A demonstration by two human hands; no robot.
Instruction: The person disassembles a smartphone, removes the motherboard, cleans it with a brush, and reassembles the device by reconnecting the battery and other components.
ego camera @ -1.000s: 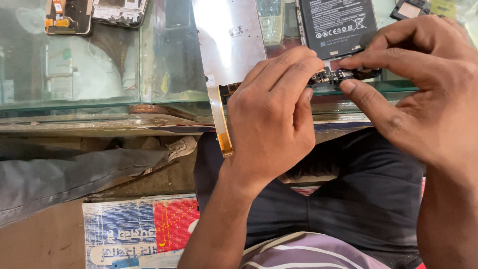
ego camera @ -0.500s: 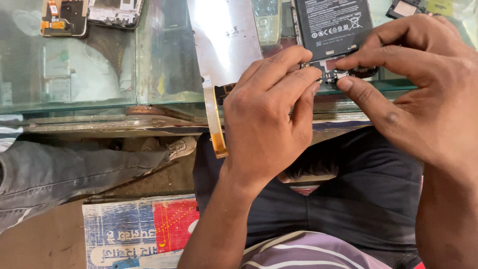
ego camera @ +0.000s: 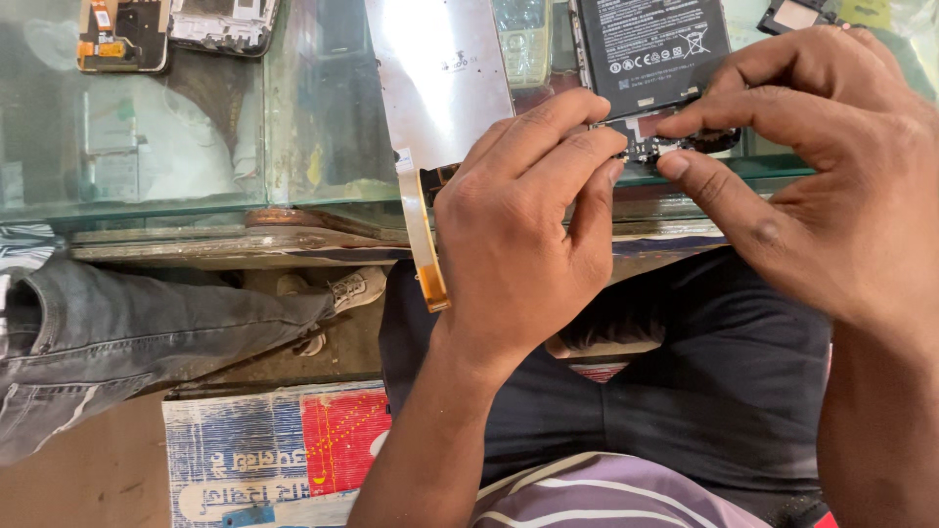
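Note:
An opened phone (ego camera: 653,59) with its black battery exposed lies on the glass counter (ego camera: 196,147). My left hand (ego camera: 518,225) and my right hand (ego camera: 812,176) meet at its lower edge, fingertips pinching the small dark circuit board (ego camera: 657,137) there. Left of the phone lies a silvery metal display panel (ego camera: 440,73); its orange flex ribbon (ego camera: 425,244) hangs over the counter's edge beside my left wrist. My palms hide part of the board.
Two more stripped phone frames (ego camera: 122,34) (ego camera: 223,24) lie at the counter's far left. Another person's jeans leg (ego camera: 117,332) and shoe (ego camera: 352,290) are below the counter at left. A printed cardboard box (ego camera: 274,455) sits on the floor by my knees.
The other person's jeans leg has come further in from the left. My hands stay at the phone's lower edge, fingers shifting only slightly.

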